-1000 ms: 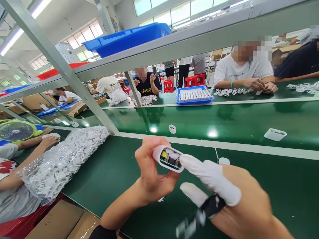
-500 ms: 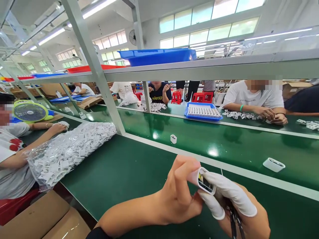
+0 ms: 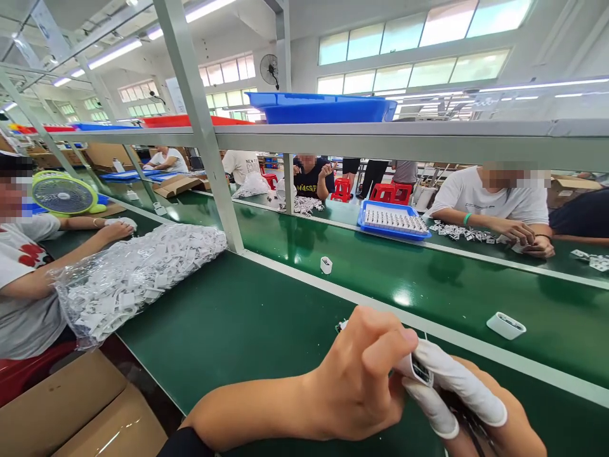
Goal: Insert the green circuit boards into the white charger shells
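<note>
In front of me, my left hand (image 3: 364,374) is closed, its bent fingers and thumb against a small white plastic housing (image 3: 408,367). Green circuit parts show in the housing's open end. My right hand (image 3: 469,397) grips the same housing from the other side, with white finger cots (image 3: 457,381) on thumb and forefinger. A thin black tool (image 3: 476,431), perhaps tweezers, lies in the right palm, mostly hidden. Behind my left knuckles a small part with a bit of circuit board (image 3: 341,325) peeks out on the green bench.
Beyond the pale rail (image 3: 304,279), white housings (image 3: 326,265) (image 3: 507,326) stand on the green belt (image 3: 371,285). Left are a clear bag of white parts (image 3: 143,279), a cardboard box (image 3: 71,406) and a co-worker. Overhead runs a shelf (image 3: 380,136); other workers sit opposite.
Both hands have moved slightly right and down with the housing, which is now more covered. The housings on the belt have shifted left. A small part has come into view behind my left hand.
</note>
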`<action>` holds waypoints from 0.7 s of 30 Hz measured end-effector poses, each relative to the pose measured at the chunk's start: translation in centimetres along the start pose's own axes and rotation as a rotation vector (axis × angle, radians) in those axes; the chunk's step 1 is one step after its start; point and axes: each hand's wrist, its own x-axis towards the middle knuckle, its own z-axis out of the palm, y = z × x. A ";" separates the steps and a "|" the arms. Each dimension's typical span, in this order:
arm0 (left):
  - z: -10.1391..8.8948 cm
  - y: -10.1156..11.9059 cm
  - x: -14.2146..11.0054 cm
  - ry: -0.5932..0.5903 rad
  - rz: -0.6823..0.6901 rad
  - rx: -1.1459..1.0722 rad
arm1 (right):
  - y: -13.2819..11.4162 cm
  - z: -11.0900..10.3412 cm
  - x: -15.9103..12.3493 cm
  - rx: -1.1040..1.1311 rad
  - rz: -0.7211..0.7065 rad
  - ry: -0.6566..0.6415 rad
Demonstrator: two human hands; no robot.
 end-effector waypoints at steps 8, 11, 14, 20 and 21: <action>0.3 -0.6 -1.0 -0.051 -0.072 -0.088 | 0.8 1.4 -1.9 0.172 0.148 0.076; 0.3 -0.4 -1.0 -0.048 -0.094 -0.103 | 0.6 1.7 -2.0 0.157 0.135 0.128; 0.3 -0.3 -0.9 -0.048 -0.090 -0.110 | 0.7 1.8 -2.5 0.129 0.133 0.145; 0.5 -0.3 -1.4 -0.056 -0.134 -0.111 | 1.1 1.9 -3.1 0.082 0.164 0.166; 0.5 -0.4 -1.4 -0.057 -0.134 -0.105 | 1.1 1.9 -2.9 0.080 0.163 0.165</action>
